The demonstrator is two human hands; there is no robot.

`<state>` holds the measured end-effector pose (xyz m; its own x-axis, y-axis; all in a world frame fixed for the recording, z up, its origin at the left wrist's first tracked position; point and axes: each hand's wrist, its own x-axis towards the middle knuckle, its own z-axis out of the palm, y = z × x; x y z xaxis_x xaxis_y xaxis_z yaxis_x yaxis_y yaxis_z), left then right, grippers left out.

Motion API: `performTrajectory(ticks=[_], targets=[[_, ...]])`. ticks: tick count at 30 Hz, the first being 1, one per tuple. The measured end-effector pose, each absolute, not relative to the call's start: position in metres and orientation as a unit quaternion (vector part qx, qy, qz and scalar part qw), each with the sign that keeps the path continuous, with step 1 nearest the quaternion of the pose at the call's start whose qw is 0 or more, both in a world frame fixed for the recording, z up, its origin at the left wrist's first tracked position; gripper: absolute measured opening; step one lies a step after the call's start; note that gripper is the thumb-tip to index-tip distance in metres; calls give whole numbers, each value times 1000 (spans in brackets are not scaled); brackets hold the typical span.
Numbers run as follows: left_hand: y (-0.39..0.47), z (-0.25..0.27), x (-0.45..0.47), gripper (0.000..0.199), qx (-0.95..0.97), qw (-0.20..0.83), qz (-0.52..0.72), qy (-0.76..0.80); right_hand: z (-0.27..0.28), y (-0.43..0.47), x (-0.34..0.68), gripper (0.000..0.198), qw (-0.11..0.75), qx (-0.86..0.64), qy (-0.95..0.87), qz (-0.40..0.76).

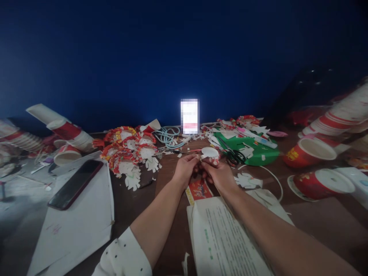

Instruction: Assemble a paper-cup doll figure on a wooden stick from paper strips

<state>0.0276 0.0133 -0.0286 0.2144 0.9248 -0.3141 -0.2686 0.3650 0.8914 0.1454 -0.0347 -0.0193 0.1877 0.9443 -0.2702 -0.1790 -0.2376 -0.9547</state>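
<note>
Over the middle of the table, my left hand (186,168) and my right hand (219,173) meet with fingertips pinched together. Between them is a small red-and-white paper cutout (209,153), with a round white face and a patterned red rim. The fingers cover its lower left part. Just below the hands lies a red and yellow printed paper piece (200,191). A printed paper booklet (218,237) rests under my right forearm. To the right of my right hand is a white paper cutout with jagged edges (248,180).
Red-and-white paper cutouts (129,142) are heaped at left, beside a light-blue cable (169,138). Black-handled scissors (236,155) lie on green paper (263,155). Red paper cups (322,184) stand at right. A phone (75,184) rests on a white folder (71,234). A blurred bright screen (189,111) stands behind.
</note>
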Motion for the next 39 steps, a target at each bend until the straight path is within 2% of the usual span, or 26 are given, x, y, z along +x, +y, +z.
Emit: performTrajectory(ticks=[7,14,22,34,39], targets=[[15,-23,23,29,327,740,416,415,-19,-34,147,33,526,-573,-326,537],[17,-25,21,27,340,744,396,418,-17,-35,148,36,520,-571,-335,540],[14,-16,24,12,292,758,393,431,-26,-30,152,44,550,-556,-313,538],[15,-17,22,23,280,771,393,416,-22,-32,152,43,566,-528,-310,552],[15,-15,21,17,285,774,391,409,-17,-32,153,43,561,-521,-307,565]])
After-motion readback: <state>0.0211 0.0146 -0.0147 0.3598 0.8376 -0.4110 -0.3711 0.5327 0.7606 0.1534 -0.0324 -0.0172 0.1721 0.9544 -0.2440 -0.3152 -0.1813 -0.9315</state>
